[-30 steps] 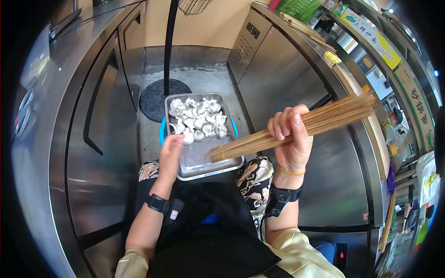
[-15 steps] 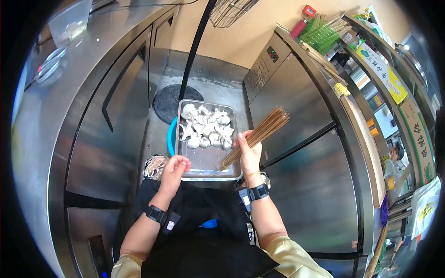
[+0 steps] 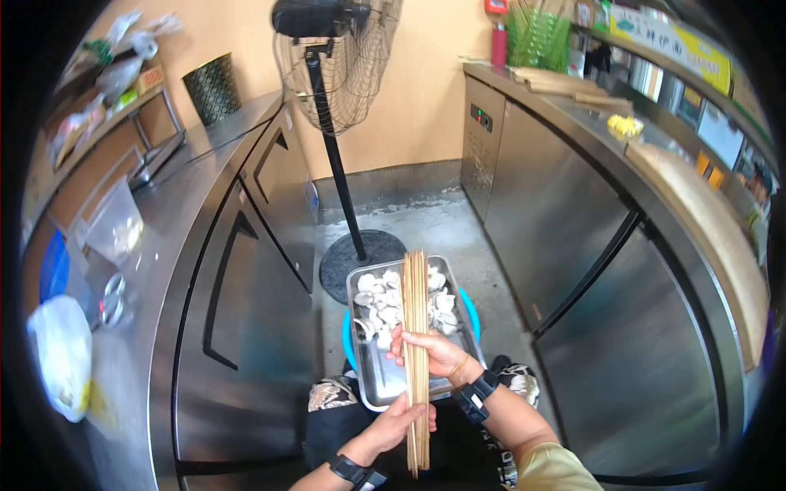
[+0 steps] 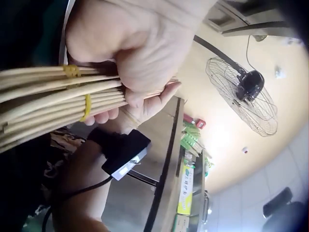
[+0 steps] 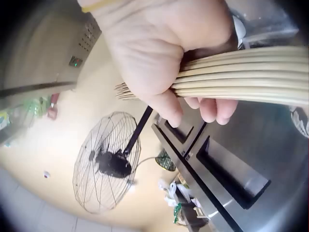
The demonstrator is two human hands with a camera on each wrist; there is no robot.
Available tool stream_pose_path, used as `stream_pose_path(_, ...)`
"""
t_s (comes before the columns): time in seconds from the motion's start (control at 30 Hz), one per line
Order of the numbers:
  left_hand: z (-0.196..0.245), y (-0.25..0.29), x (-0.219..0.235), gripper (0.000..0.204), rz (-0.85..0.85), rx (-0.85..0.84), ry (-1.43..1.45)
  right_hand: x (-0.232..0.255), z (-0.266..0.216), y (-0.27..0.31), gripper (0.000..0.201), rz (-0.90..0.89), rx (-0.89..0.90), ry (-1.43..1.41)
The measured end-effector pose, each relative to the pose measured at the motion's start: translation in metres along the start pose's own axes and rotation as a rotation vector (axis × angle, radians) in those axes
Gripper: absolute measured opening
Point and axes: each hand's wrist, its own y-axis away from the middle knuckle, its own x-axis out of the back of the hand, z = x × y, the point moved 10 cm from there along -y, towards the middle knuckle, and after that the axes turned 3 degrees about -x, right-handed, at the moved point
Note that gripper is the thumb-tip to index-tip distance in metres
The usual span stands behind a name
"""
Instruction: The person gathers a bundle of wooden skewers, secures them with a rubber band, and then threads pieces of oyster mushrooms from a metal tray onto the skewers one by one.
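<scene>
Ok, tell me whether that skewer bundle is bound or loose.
Bound: yellow rubber bands wrap the skewer bundle, held by both the left hand and right hand.

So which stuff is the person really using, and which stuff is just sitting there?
In use:
- bundle of bamboo skewers, gripped by both hands
- right hand, around the middle of the bundle
- left hand, near its lower end
- metal tray of mushroom pieces, right under the skewers

Just lying about:
- standing fan
- green baskets on the counter
- white plastic bag on the left counter
</scene>
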Motion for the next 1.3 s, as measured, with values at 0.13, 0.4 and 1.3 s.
stream_pose_path(0.13, -0.021, -0.014, 0.022, 0.024, 0.156, 0.065, -0.043, 0.058, 0.017, -0.007, 0.022, 0.114, 0.032, -0.030)
stream_pose_path(0.4, -0.001, -0.049, 0.010, 0.025, 0.153, 0.002, 0.188, 0.031, 0.006, 0.001, 0.021, -0.046, -0.015, -0.077)
stream_pose_path(1.3, 0.000, 0.004, -0.002, 0.033, 0.124, 0.308, -0.427, 0.048, -0.098, 0.053, 0.052, -0.029, 0.447, 0.566)
